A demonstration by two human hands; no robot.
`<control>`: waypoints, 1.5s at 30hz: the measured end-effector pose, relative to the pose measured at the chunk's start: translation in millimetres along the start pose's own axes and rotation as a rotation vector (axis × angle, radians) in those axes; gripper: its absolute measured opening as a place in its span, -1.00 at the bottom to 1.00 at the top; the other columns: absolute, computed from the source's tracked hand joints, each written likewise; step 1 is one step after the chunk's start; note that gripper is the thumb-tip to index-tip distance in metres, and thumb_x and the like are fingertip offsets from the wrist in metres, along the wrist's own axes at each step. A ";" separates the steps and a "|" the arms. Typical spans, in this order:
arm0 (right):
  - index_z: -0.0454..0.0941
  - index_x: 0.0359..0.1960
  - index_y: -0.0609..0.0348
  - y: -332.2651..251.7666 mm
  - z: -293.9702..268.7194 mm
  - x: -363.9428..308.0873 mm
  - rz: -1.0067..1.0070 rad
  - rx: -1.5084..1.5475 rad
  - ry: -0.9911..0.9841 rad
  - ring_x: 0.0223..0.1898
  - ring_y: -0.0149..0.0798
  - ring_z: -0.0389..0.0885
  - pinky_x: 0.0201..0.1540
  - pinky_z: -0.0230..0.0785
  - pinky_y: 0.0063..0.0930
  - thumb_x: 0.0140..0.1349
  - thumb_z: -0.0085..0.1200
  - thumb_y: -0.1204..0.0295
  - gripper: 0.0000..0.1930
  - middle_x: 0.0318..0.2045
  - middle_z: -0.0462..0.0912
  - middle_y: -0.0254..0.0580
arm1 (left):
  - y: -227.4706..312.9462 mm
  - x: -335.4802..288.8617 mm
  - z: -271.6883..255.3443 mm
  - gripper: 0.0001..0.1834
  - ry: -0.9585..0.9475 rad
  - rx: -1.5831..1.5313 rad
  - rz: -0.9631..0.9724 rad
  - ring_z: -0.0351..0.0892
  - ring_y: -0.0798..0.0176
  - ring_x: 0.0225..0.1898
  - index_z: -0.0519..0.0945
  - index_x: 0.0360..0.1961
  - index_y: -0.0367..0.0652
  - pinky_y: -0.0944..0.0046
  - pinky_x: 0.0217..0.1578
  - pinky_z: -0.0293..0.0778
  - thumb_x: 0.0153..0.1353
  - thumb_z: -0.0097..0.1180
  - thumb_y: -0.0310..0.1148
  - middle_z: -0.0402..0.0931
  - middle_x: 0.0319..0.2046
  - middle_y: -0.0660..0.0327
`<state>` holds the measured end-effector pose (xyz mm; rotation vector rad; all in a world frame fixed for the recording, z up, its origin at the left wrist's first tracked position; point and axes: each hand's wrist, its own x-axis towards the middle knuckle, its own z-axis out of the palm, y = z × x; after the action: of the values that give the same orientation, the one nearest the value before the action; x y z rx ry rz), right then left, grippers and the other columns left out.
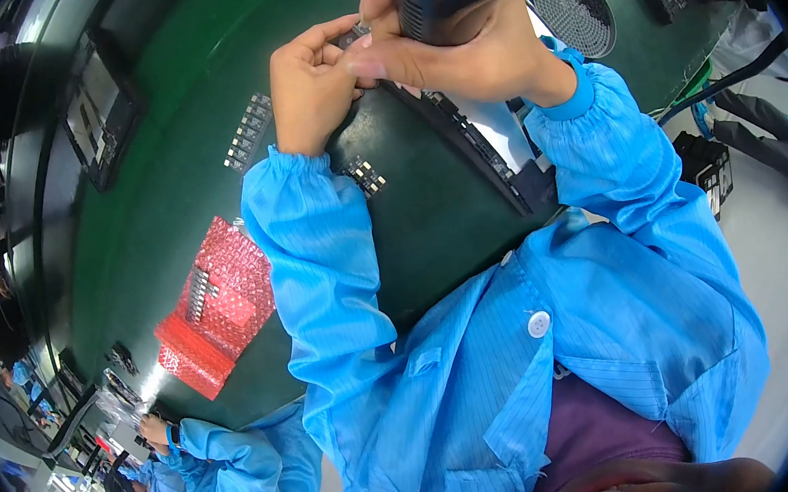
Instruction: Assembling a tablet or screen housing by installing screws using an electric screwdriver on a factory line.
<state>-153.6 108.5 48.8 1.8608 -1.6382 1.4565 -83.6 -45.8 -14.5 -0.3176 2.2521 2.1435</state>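
Note:
My left hand (312,89) and my right hand (480,56) meet near the top of the view, fingertips pinched together. Between them shows a bit of a small dark strip-like part (353,35), mostly covered by my fingers, its kind not clear. The left fingers grip it from the left; the right thumb and fingers press at its near end. Below my right hand lies a long black frame (484,145) with a white panel along it. A strip of small metallic pieces (249,132) lies left of my left wrist, and a smaller cluster (365,177) lies beside my left sleeve.
Red bubble wrap (238,296) with another metallic strip (199,293) on it lies at the left of the green table (181,134). A round dark dish (573,14) of small pieces stands upper right. A black frame (96,109) is far left. A co-worker in blue (245,473) sits lower left.

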 end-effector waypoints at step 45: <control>0.28 0.09 0.32 -9.6 -28.8 -38.5 0.620 0.392 0.516 -0.11 -0.29 0.52 -0.22 0.44 -0.51 0.00 0.16 0.60 -0.44 -0.12 0.49 -0.03 | 8.8 8.9 -202.6 -0.80 0.849 1.307 0.310 0.51 -0.09 -0.12 0.64 -0.38 -0.27 0.04 -0.03 0.39 0.07 0.05 -0.38 0.56 -0.24 -0.07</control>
<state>-154.1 155.7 35.2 0.9768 -1.8139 2.4024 -67.9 -247.3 4.9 -0.8991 3.6517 0.0786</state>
